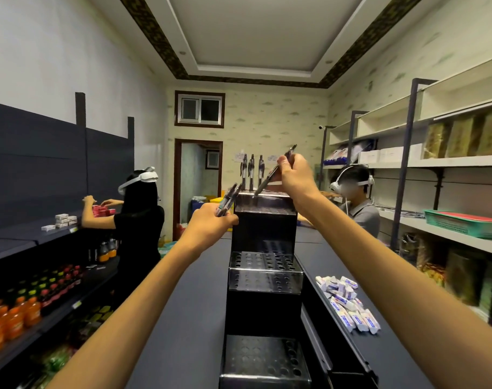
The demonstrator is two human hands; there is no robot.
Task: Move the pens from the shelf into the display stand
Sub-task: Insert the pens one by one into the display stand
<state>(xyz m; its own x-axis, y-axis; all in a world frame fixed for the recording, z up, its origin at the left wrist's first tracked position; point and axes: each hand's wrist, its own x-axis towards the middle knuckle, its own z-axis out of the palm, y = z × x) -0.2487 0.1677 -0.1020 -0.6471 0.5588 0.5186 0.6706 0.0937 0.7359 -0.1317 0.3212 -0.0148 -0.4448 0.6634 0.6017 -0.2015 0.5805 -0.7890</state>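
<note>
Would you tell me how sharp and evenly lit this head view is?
Head view: wide-angle bending bows the side shelves; edges blur, notably the bottles; glare streaks the display stand; both hands stay fairly sharp: right hand, left hand.

Three pens [252,171] stand in the one display stand [264,220]; two other people [138,220] are present.

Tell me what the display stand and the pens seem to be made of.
Display stand: glossy black panels, likely acrylic or coated metal; its tiers of holes look clear or shiny, catching ceiling light. Pens standing in the top tier: probably plastic, with clear barrels and dark clips. The pen the right hand pinches looks the same; blur leaves finer finish open.
</note>
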